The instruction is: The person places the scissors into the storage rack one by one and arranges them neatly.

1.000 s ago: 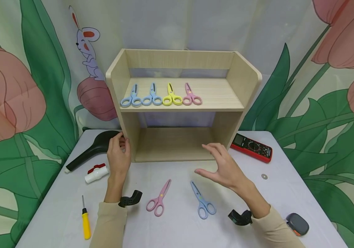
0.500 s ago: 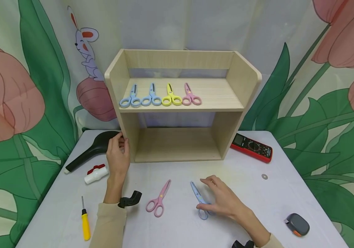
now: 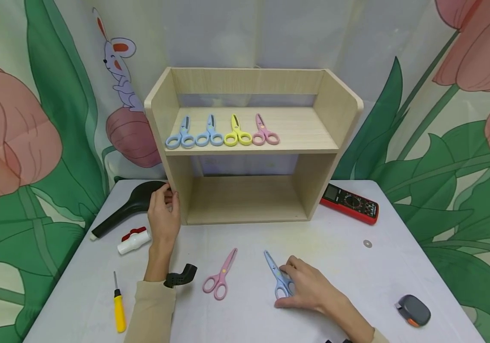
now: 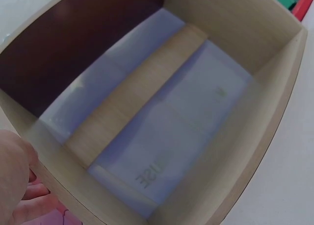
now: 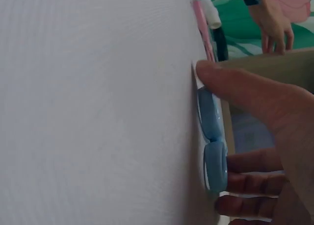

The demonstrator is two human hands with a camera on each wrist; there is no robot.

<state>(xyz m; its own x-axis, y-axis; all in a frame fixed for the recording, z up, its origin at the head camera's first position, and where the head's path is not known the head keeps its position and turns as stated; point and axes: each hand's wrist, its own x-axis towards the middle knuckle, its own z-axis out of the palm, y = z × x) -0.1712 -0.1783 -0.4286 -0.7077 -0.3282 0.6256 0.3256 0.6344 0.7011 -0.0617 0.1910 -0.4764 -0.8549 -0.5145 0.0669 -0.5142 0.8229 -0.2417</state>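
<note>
My right hand [image 3: 309,290] reaches down over blue scissors [image 3: 274,267] on the table, thumb and fingers spread on either side of their handle loops. In the right wrist view, the thumb [image 5: 230,80] lies just past one blue loop [image 5: 215,166], and fingertips are right at the other. A pale wooden two-tier shelf [image 3: 245,152] stands at the back. Against its left side rests my left hand [image 3: 164,214], thumb by the front edge and fingers along the outer wall. Pink scissors [image 3: 220,276] lie between the hands.
Blue, yellow [image 3: 237,133] and pink scissors line the upper tier. Left on the table are a black paddle-shaped tool [image 3: 137,200], a white valve [image 3: 133,242] and a yellow screwdriver [image 3: 118,309]. A red multimeter [image 3: 352,205], washer [image 3: 367,243] and tape measure [image 3: 414,310] lie right.
My right hand has come down from in front of the shelf to the blue scissors' handles, its thumb and fingers now beside them. The left hand stays at the shelf's side.
</note>
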